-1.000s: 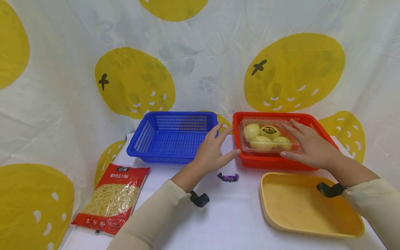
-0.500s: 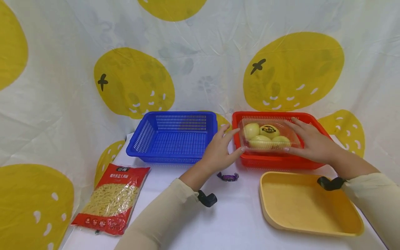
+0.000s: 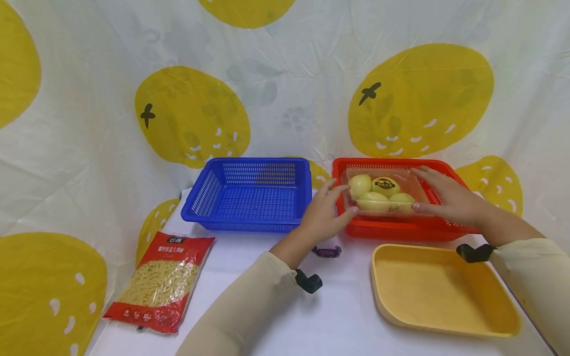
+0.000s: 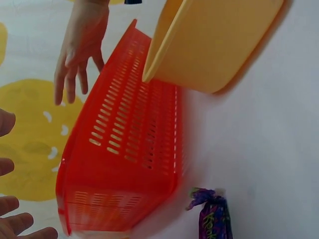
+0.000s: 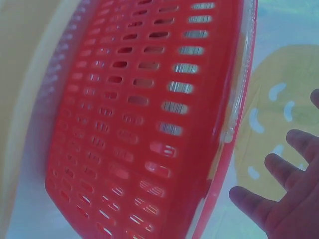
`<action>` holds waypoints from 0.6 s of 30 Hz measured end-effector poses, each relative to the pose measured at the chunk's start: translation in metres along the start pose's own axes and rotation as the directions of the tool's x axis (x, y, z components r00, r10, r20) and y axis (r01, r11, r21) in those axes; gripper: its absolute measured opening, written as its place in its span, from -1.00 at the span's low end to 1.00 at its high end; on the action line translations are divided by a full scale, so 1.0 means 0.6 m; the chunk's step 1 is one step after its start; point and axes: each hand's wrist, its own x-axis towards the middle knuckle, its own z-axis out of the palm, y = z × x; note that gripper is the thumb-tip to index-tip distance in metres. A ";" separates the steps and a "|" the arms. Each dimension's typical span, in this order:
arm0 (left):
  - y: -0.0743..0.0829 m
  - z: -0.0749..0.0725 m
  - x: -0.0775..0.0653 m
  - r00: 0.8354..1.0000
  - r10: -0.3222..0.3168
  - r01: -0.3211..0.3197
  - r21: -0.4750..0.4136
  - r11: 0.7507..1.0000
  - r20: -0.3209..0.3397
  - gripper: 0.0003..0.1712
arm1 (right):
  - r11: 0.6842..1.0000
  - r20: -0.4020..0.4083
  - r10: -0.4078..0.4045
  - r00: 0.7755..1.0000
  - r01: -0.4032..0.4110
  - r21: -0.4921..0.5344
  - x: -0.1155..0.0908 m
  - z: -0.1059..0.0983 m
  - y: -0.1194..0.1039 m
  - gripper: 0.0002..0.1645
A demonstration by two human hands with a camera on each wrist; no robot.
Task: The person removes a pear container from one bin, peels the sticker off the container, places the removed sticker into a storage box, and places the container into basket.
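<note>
A clear plastic box of yellow-green fruit [image 3: 373,201] with a dark label sits in the red basket [image 3: 401,232]. My left hand [image 3: 324,213] hovers by the basket's left rim, fingers spread and pointing at the box's left end. At the box's right end is my right hand [image 3: 456,200], its thumb and fingers spread apart, fingertips close to the lid. In the right wrist view, the fingers [image 5: 284,172] stand apart beyond the basket rim. The left wrist view catches my left fingertips [image 4: 17,219] at its edge and the right hand [image 4: 82,55] behind the basket.
A blue basket [image 3: 249,228] stands left of the red one. In front lie a purple wrapped candy [image 3: 327,252], partly behind the left wrist, and a yellow tray [image 3: 436,291] under the right forearm. A red bag of pasta [image 3: 162,282] lies at the left. Patterned cloth hangs behind.
My left hand has moved right, from beside the blue basket to the red basket's left rim. The right hand has shifted slightly right, still at the box's right end.
</note>
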 end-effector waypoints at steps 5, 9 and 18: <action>0.001 0.010 0.005 1.000 0.000 0.000 -0.059 0.998 -0.001 -0.29 | 1.000 0.005 -0.009 1.000 0.009 0.014 0.009 -0.003 0.008 0.26; 0.002 0.021 0.009 1.000 -0.011 0.010 -0.098 0.995 -0.009 -0.31 | 0.999 -0.001 -0.025 1.000 0.025 0.031 0.013 -0.007 0.014 0.20; 0.007 0.047 0.014 0.993 -0.111 0.107 -0.111 0.988 -0.028 -0.35 | 0.998 -0.035 -0.056 0.998 0.057 0.024 0.023 -0.018 0.027 0.07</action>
